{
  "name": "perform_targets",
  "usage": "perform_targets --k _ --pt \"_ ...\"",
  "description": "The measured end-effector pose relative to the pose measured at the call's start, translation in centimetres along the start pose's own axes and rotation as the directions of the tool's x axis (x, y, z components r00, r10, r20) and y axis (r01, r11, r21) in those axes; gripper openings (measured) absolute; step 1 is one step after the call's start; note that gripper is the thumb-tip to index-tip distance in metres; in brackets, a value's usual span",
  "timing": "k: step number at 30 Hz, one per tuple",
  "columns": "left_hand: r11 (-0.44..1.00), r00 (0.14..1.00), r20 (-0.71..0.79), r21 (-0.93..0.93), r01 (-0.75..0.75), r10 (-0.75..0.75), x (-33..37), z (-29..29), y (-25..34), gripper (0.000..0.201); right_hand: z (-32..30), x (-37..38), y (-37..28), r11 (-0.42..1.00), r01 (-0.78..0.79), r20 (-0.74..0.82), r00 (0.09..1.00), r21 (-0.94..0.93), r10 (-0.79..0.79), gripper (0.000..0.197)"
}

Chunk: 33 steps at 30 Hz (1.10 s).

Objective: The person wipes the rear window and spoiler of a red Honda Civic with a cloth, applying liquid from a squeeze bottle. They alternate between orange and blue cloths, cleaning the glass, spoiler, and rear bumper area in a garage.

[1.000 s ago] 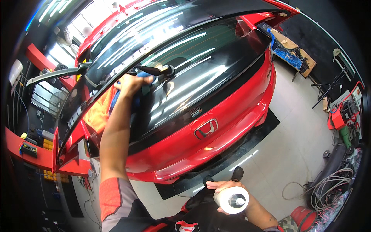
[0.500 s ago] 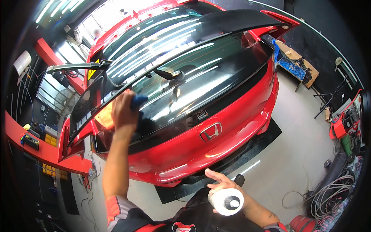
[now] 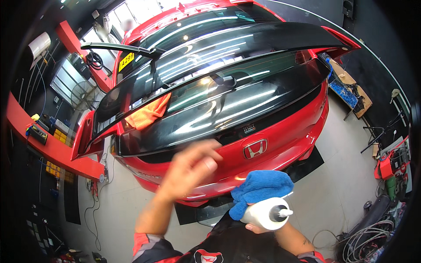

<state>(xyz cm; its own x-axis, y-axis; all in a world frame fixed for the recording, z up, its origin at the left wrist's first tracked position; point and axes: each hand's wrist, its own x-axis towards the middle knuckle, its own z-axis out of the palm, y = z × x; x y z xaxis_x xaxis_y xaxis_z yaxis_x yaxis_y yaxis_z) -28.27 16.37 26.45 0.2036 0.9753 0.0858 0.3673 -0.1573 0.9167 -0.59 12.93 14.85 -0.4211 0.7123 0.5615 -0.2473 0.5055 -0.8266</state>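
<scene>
My left hand hovers in front of the tailgate of a red car, nothing in it, its fingers loosely bent and apart, slightly smeared by motion. Low on the right, my right hand grips a white squeeze bottle with a black collar and a white nozzle tip. A blue microfiber cloth is bunched against that bottle, apparently kept by the same hand, most of which is hidden behind the two. On the left end of the dark rear panel, below the spoiler, lies an orange cloth.
A raised wiper arm sticks out left of the rear window. Red lift beams stand at the left. To the right are a low bench, a black cylinder and coiled hoses on the floor.
My left hand has come off the rear panel and moved down and right, letting go of the blue cloth. That cloth is now at my right hand with the bottle. The view has shifted slightly.
</scene>
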Motion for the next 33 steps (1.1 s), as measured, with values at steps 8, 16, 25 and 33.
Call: perform_targets --k 8,16,25,33 --pt "0.468 0.961 -0.274 0.853 0.231 0.025 11.2 -22.6 -10.4 0.068 -1.5 -3.5 -1.7 0.99 -0.1 -0.12 0.987 0.102 0.112 0.059" --pt "0.599 0.979 -0.184 0.796 0.093 0.093 26.3 -15.7 -13.7 0.056 -0.9 -6.6 -3.7 0.953 -0.234 -0.247 0.928 0.191 0.278 0.049" --pt "0.523 0.985 0.153 0.847 -0.089 -0.081 19.7 -11.6 -10.3 0.051 -0.1 -4.6 -1.1 0.958 -0.225 -0.14 0.958 0.177 0.25 0.062" --pt "0.643 0.935 -0.355 0.716 0.272 0.0 20.2 -23.6 -14.1 0.058 -1.2 -4.6 -0.7 0.976 -0.156 -0.187 0.965 0.149 0.183 0.062"
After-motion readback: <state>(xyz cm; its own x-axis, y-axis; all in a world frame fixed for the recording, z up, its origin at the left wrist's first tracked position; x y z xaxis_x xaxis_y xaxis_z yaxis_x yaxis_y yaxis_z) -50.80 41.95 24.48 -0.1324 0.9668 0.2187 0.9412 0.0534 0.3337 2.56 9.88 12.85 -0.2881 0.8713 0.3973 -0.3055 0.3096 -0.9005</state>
